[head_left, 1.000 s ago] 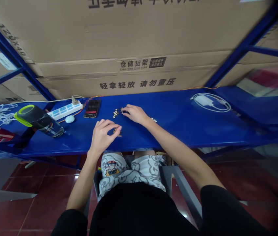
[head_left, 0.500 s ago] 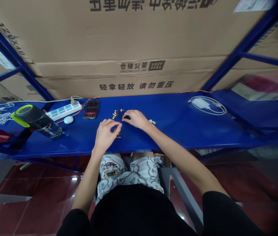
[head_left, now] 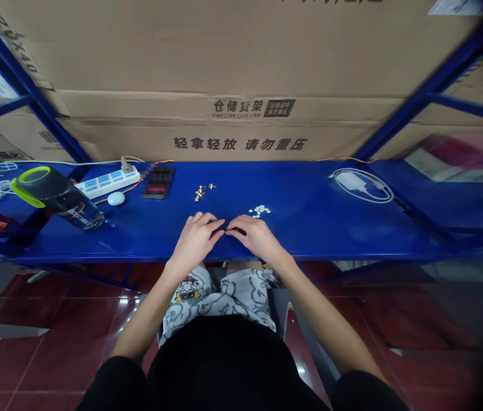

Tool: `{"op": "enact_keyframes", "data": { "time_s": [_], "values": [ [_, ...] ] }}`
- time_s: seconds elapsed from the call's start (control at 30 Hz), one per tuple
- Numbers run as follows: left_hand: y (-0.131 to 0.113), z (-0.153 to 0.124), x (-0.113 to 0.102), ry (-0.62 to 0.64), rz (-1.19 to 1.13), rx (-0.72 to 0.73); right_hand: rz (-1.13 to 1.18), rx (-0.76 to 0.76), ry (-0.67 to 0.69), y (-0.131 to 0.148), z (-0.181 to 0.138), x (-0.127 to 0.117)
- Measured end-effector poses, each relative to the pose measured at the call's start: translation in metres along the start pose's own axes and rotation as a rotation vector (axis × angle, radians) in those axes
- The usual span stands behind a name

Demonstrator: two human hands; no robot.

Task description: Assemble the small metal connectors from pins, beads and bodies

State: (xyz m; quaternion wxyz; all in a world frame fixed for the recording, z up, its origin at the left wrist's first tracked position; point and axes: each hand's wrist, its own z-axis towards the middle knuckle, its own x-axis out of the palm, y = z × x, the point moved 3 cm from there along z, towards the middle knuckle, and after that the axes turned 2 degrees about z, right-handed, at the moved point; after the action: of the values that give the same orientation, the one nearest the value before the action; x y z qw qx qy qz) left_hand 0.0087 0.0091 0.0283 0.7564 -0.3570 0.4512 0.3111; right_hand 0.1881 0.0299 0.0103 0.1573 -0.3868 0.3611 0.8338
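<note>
My left hand (head_left: 198, 238) is over the front of the blue tabletop, thumb and index finger closed in a pinch. My right hand (head_left: 257, 235) faces it, also pinching, and the fingertips of both nearly meet. Whatever is between them is too small to make out. Beyond my left hand lies a cluster of small brass-coloured pieces with white parts (head_left: 199, 194). One similar piece (head_left: 212, 186) sits apart, to the right of that cluster. Small white pieces (head_left: 260, 211) are scattered just beyond my right hand.
On the left are a dark bottle with a lime-green loop (head_left: 59, 197), a white power strip (head_left: 108, 182), a pale oval object (head_left: 116, 198) and a phone (head_left: 158, 181). A white charger with coiled cable (head_left: 358, 184) lies right. A large cardboard box (head_left: 232, 63) stands behind.
My right hand has left the brass-and-white cluster, coming nearer me and to the right. My left hand has shifted slightly nearer me, and their fingertips are closer together. More white pieces show.
</note>
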Motion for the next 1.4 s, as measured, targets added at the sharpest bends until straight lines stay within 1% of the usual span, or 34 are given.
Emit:
{"op": "enact_keyframes", "data": {
  "time_s": [0.07,0.13,0.27,0.43,0.6,0.73,0.93,1.2,1.3,1.4],
  "values": [
    [-0.008,-0.001,0.006,0.047,0.022,0.041,0.036,0.033,-0.057,0.002,-0.011,-0.002],
    [-0.01,-0.001,0.01,0.061,0.024,0.046,0.054,0.038,-0.072,0.002,-0.016,-0.002],
    [-0.005,0.001,0.012,0.045,-0.007,0.02,0.086,0.0,-0.035,0.001,-0.014,-0.003],
    [-0.001,0.002,0.01,0.012,0.008,0.035,0.086,-0.047,0.01,0.006,-0.014,-0.006],
    [-0.002,0.002,0.009,0.015,0.024,0.058,0.109,-0.001,0.016,0.007,-0.014,-0.008],
    [-0.003,0.002,0.008,0.041,0.031,0.091,0.131,0.06,0.029,0.004,-0.013,-0.01],
    [-0.004,0.002,0.008,0.039,0.044,0.118,0.175,0.122,0.027,-0.002,-0.012,-0.008],
    [-0.005,0.002,0.01,0.022,0.062,0.11,0.187,0.051,-0.007,-0.005,-0.012,-0.005],
    [-0.004,0.002,0.008,0.033,0.065,0.138,0.218,0.031,-0.009,-0.003,-0.011,-0.007],
    [-0.001,0.003,0.005,0.053,0.054,0.168,0.25,0.02,0.018,-0.001,-0.01,-0.009]
  ]
}}
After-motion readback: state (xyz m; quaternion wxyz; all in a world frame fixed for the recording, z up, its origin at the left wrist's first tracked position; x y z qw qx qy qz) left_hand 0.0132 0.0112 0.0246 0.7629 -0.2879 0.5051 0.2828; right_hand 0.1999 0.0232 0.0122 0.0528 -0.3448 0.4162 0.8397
